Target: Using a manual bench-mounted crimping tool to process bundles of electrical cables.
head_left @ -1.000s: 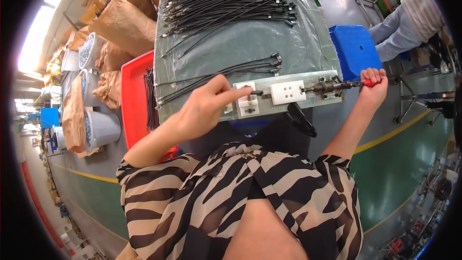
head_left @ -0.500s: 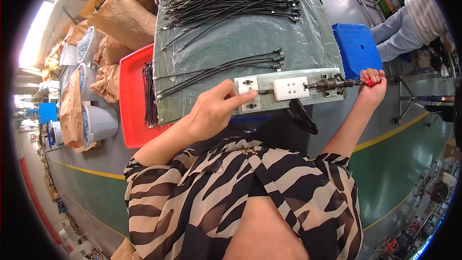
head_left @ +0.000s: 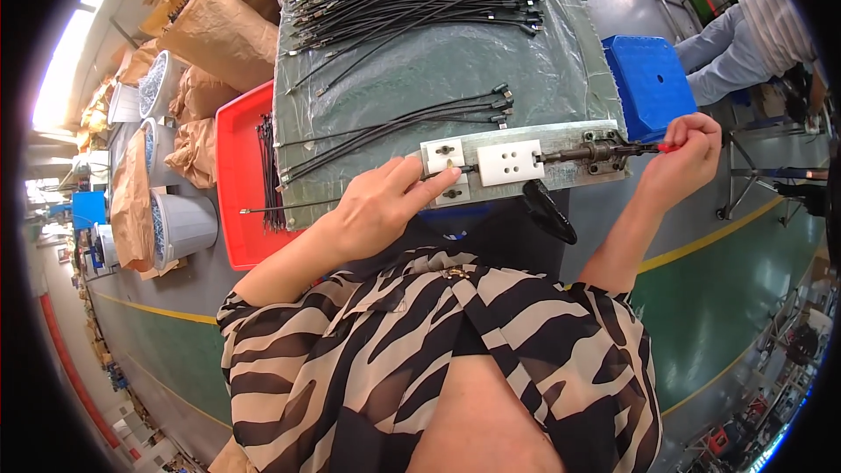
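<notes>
In front of me a metal press fixture (head_left: pixel 578 138) lies along the near edge of the table. A white block with several holes (head_left: pixel 511 163) sits on its plate, joined to a push rod. My left hand (head_left: pixel 381 204) is closed on a black cable (head_left: pixel 289 207), its index fingertip pressing at the slotted white end block (head_left: pixel 444 154). The cable's tail sticks out left of my wrist, and its other end lies between the two white parts. My right hand (head_left: pixel 692 154) is curled round the red-tipped handle (head_left: pixel 667 147) at the fixture's right end.
Several loose cables (head_left: pixel 394 125) lie behind the fixture, with a large pile (head_left: pixel 412 0) farther back. A red tray (head_left: pixel 235 201) with cables stands left, near grey buckets (head_left: pixel 186 226) and paper bags (head_left: pixel 219 31). A blue stool (head_left: pixel 646 83) and another person (head_left: pixel 736 44) are at right.
The white block and rod have slid left, nearer the end block. My right hand has shifted slightly right and its grip has turned. The cable's tail now shows beside my left wrist.
</notes>
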Tool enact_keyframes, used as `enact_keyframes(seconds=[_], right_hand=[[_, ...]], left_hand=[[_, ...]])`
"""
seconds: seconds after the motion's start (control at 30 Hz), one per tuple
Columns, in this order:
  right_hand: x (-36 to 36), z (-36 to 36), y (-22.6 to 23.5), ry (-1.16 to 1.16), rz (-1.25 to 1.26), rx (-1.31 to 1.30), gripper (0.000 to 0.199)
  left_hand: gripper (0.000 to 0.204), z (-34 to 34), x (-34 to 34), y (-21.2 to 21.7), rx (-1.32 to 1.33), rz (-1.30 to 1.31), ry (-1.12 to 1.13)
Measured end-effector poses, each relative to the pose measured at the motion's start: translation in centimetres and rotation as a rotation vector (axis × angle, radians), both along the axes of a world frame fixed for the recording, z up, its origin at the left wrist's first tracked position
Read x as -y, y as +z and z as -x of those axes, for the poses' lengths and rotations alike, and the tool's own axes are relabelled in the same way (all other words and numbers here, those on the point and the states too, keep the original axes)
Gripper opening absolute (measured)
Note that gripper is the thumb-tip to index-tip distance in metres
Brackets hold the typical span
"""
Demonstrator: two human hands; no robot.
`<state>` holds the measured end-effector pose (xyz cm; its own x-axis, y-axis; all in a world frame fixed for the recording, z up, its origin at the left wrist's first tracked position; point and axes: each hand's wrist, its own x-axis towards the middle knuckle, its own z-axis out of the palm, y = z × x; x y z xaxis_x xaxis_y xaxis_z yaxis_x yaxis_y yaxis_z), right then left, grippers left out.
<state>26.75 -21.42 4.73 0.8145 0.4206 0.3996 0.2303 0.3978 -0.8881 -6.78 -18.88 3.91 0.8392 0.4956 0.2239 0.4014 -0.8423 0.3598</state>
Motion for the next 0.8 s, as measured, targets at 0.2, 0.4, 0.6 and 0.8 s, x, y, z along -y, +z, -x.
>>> enact_keyframes(seconds=[0.2, 0.4, 0.6, 0.8], right_hand=[[0.0, 2.5, -2.3, -0.061, 0.175, 0.630, 0.013], [1.2, 2.9, -2.4, 0.170, 0.294, 1.000, 0.013], [1.0, 2.7, -2.1, 0.304, 0.308, 1.192, 0.011], [1.3, -1.9, -0.2, 0.153, -0.018, 0.081, 0.011]], left_hand=[[0.052, 0.0, -0.3, 0.1, -0.017, 0.015, -0.015], [0.062, 0.2, -0.3, 0.4, -0.034, 0.055, 0.010], [0.070, 0.2, -0.6, 1.0, -0.078, 0.059, 0.001], [0.048, 0.1, -1.4, 3.4, -0.053, 0.013, -0.019]])
